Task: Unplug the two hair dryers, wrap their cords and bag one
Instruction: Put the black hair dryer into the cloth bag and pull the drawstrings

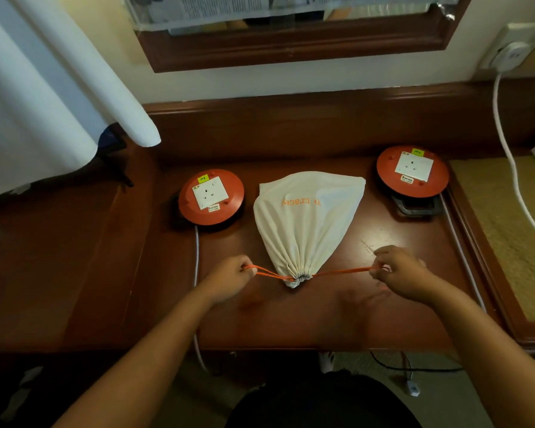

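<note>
Desk [337,316]: dark red-brown wood, running under your arms, with a raised back ledge below a framed mirror [291,47].
Curtain [44,97]: pale cloth hanging at your far left, over the desk's left end.
Bag [306,223]: cream cloth with orange lettering, lying flat in the middle of the desk between the two reels, bulging, its mouth gathered tight and pointing toward you. You cannot see what is inside it.
Left reel [211,196]: round orange extension reel with a white socket on top, just left of the bag; nothing is plugged into it, and a white cable runs from it toward you and off the desk edge.
Right reel [412,171]: the same kind, well to the right of the bag near the back, socket bare, sitting on a black stand.
Wall plug [508,55]: white, in a socket at upper right, its white cable dropping down past the desk.
Left hand [229,278]: your fingers are curled and clamped on the left loop of the cord.
Right hand [399,273]: your fingers pinch the right end of the cord.
Cord [340,271]: orange drawstring, stretched taut sideways from the bag's mouth to both your hands.
</note>
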### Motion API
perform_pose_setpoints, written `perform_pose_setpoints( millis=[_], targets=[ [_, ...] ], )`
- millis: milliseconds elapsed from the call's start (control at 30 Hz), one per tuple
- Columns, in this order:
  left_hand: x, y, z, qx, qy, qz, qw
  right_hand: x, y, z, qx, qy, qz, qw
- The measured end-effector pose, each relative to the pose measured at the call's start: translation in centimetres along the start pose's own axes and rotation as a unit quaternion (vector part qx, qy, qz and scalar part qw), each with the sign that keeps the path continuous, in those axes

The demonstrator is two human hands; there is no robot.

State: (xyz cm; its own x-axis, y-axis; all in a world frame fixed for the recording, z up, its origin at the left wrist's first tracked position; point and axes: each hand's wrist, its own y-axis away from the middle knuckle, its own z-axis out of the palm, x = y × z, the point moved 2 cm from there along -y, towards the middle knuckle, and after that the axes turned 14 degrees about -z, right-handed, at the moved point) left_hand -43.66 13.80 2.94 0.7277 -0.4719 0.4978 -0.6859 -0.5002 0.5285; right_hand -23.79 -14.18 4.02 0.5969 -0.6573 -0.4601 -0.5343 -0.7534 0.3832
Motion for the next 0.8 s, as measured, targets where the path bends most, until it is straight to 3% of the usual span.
perform_pose_setpoints(
  millis=[167, 367, 600, 800],
  targets=[
    [5.4, 1.1, -2.3, 0.002, -0.053, 0.054, 0.997, -5.4, 0.3, -2.9, 0.014, -0.048, -0.04, 0.998],
    [9.9, 2.5, -6.4, 0.02, -0.095, 0.109, 0.989, -10.0, -0.1, -6.9, 0.058, -0.029, -0.091, 0.994],
    [14.7, 0.7, -9.8, 0.065, -0.061, 0.149, 0.985, -13.4, -3.3, -12.6, 0.146, -0.05, -0.155, 0.976],
    [16.7, -4.8, -10.5, 0.092, -0.004, 0.133, 0.987, -13.0, -9.7, -13.6, 0.198, -0.12, -0.145, 0.962]
  ],
)
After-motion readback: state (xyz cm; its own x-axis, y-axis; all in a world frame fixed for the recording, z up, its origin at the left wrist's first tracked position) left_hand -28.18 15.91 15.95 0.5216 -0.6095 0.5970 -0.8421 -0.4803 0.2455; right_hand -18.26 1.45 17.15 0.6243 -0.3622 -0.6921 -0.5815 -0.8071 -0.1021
